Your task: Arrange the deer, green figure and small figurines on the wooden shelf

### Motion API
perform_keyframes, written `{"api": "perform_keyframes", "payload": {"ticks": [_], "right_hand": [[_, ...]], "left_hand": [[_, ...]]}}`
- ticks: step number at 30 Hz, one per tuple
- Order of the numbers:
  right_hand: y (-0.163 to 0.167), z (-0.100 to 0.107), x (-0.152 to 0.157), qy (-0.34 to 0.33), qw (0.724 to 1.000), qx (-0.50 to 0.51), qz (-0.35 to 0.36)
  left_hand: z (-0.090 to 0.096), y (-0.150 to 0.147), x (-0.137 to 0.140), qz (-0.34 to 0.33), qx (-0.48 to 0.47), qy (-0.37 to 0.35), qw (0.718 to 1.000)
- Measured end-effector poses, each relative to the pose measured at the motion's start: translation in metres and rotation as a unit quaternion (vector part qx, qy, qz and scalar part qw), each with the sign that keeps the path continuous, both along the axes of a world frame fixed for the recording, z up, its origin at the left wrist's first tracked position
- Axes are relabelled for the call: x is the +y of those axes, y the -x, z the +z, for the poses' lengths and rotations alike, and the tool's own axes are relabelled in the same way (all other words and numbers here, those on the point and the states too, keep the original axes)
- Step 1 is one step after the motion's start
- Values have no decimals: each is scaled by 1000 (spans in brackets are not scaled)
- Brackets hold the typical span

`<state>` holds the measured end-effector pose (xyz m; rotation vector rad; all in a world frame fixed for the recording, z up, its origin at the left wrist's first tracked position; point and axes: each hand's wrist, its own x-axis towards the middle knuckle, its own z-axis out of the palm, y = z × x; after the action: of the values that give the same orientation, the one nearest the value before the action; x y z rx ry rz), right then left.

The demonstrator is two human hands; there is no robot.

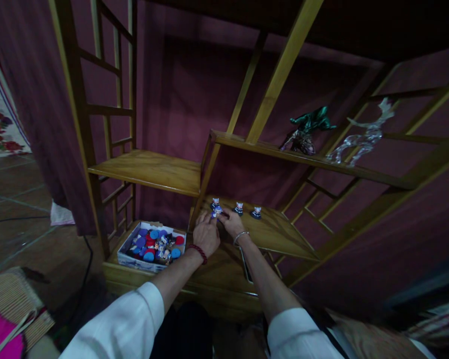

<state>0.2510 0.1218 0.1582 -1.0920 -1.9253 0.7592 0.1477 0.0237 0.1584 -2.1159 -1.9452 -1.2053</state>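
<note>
Between the fingertips of both hands is a small blue-and-white figurine [217,211], above the front of a wooden shelf [280,230]. My left hand [206,232] grips it from the left, its fingers closed. From the right, my right hand [232,223] pinches it too. Just behind it stands a dark-based figurine [215,202], partly covered. To the right, a second figurine [239,208] and a third figurine [256,213] stand upright on the same shelf. An open cardboard box [134,261] of jumbled figurines and blue, red and purple discs sits left of my left hand.
A higher shelf [247,141] carries a green-and-bronze sculpture [305,130] and a clear glass deer [366,134]. Left of the divider is another wooden shelf [153,169], above the box. A dark flat object [246,264] lies below my right forearm. Lattice bars [114,107] frame the left side.
</note>
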Motion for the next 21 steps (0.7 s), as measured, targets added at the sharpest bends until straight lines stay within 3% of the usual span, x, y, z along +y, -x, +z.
{"api": "perform_keyframes", "payload": {"ticks": [13, 21], "right_hand": [[-2, -2, 0, -16, 996, -74, -44], [-6, -14, 11, -30, 998, -31, -45]], "left_hand": [[-3, -2, 2, 26, 29, -13, 999], [-3, -3, -2, 26, 42, -30, 998]]}}
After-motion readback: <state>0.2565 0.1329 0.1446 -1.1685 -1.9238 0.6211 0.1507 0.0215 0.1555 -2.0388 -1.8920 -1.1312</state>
